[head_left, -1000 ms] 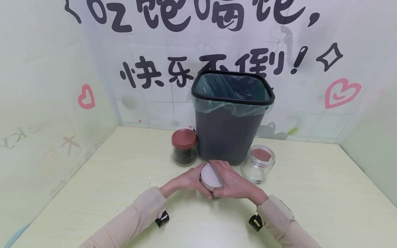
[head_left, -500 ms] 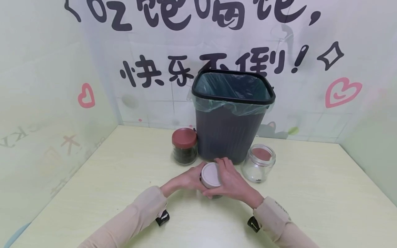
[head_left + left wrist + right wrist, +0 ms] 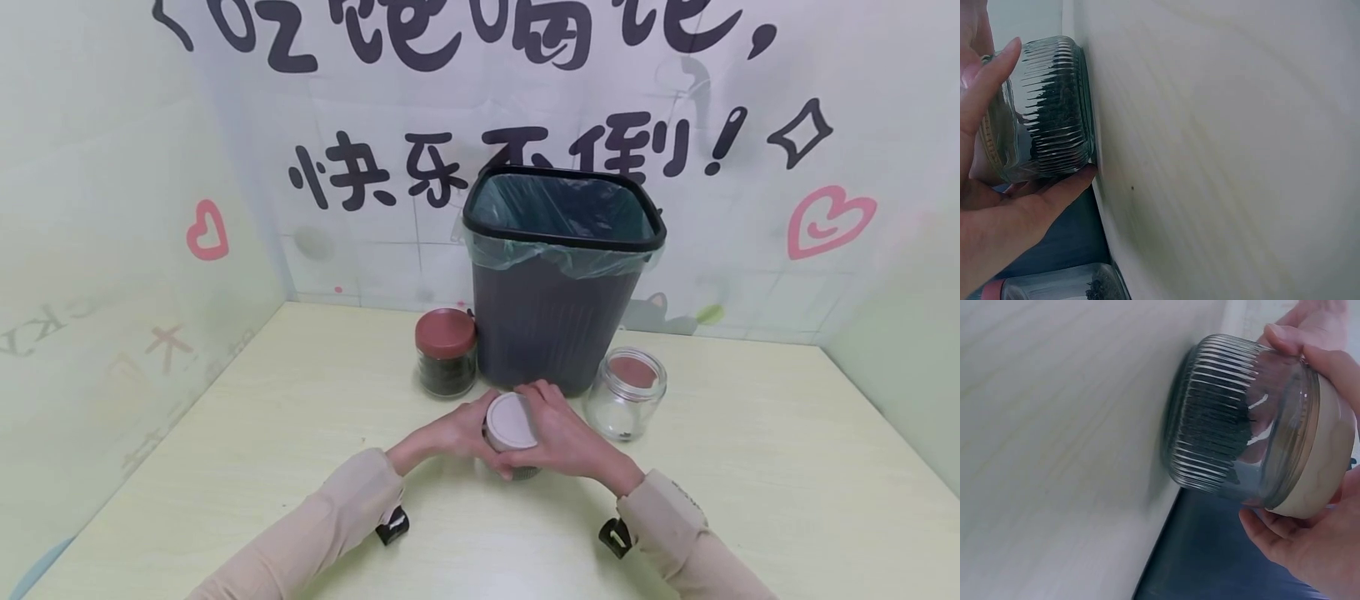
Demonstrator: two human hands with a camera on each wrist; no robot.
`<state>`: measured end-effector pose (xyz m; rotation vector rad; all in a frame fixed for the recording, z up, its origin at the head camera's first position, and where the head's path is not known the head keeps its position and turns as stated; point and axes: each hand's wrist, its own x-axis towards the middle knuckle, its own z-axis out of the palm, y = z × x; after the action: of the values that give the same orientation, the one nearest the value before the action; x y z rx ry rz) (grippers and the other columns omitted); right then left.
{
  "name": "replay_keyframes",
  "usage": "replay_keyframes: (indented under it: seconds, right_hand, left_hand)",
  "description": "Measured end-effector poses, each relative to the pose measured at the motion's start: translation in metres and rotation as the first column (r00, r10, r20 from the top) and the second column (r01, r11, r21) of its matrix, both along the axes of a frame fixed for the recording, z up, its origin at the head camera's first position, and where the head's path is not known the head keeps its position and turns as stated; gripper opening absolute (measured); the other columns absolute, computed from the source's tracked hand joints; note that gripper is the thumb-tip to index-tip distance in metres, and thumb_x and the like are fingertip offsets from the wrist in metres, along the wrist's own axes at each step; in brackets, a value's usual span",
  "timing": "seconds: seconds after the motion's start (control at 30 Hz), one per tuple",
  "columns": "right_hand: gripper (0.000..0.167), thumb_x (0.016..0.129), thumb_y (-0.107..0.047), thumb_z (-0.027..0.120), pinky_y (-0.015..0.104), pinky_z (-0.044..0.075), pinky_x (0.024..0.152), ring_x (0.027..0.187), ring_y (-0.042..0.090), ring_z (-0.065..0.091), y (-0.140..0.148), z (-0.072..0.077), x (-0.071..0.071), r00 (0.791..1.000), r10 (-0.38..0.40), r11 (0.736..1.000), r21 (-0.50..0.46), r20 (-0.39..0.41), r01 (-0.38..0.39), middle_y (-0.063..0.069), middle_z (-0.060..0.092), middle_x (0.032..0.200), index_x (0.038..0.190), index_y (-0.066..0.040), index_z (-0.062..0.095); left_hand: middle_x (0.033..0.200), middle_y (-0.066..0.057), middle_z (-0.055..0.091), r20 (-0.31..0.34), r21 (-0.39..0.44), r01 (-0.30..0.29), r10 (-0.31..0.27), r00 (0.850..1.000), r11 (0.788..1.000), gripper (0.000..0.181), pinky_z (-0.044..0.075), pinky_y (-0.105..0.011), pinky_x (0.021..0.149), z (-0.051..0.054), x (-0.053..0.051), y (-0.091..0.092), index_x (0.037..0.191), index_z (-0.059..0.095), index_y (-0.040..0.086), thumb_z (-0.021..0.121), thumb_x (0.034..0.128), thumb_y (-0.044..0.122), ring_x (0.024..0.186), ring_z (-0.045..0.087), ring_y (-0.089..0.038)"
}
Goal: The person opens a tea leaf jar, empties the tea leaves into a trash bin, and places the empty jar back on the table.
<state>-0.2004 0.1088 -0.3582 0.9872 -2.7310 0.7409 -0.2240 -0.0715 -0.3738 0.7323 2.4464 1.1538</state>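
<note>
A ribbed glass jar (image 3: 1216, 419) with dark, loose contents in its lower part stands on the table, topped by a cream lid (image 3: 510, 419). My left hand (image 3: 459, 432) grips the jar's glass side, its fingers and thumb spread around it in the left wrist view. From the other side, my right hand (image 3: 564, 437) holds the lid at its rim, covering part of it. Seen from the right wrist, the lid (image 3: 1329, 450) sits on the jar's mouth.
Behind the hands stands a dark trash bin (image 3: 551, 325) with a green liner. Left of it is a glass jar with a red lid (image 3: 446, 333) and dark contents. To the right, another glass jar (image 3: 624, 408) shows a reddish disc at its mouth. Walls surround the pale table (image 3: 300, 383).
My right hand has turned around the lid, its thumb shifting left and then slightly back right. My left hand and the jar stay in about the same place.
</note>
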Motion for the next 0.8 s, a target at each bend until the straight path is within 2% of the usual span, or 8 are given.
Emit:
replay_keyframes:
  seconds: [0.23, 0.53, 0.8]
  right_hand:
    - [0.079, 0.065, -0.035, 0.074, 0.037, 0.043, 0.086, 0.106, 0.023, 0.043, 0.002, 0.004, -0.002, 0.998, 0.036, 0.999, 0.017, 0.043, -0.036, 0.013, 0.046, 0.117, 0.124, 0.006, 0.041]
    - [0.077, 0.063, -0.025, 0.071, 0.036, 0.044, 0.082, 0.104, 0.021, 0.044, 0.004, 0.008, -0.006, 0.988, 0.134, 0.991, -0.002, 0.077, -0.134, 0.011, 0.044, 0.119, 0.126, 0.004, 0.039]
    - [0.077, 0.061, -0.021, 0.068, 0.034, 0.043, 0.082, 0.105, 0.018, 0.043, 0.005, 0.011, -0.008, 0.976, 0.168, 0.986, 0.001, 0.138, -0.17, 0.007, 0.041, 0.122, 0.128, 0.0, 0.037]
  left_hand:
    - [0.116, -0.011, 0.051, 0.006, 0.013, 0.0, 0.0, 1.0, 1.0, 0.084, 0.039, -0.034, 0.087, -0.001, 0.0, 0.0, 0.122, 0.035, 0.004, 0.084, 0.0551, 0.014, 0.105, 0.047, -0.022]
    - [0.12, -0.009, 0.048, 0.022, 0.042, 0.016, -0.017, 1.0, 0.999, 0.09, 0.036, -0.035, 0.09, -0.001, 0.0, -0.001, 0.128, 0.031, 0.005, 0.084, 0.0553, 0.014, 0.108, 0.046, -0.022]
    - [0.121, -0.008, 0.048, 0.018, 0.06, 0.029, -0.03, 0.999, 0.998, 0.095, 0.036, -0.034, 0.091, -0.001, -0.001, -0.001, 0.13, 0.029, 0.006, 0.085, 0.0545, 0.014, 0.109, 0.045, -0.021]
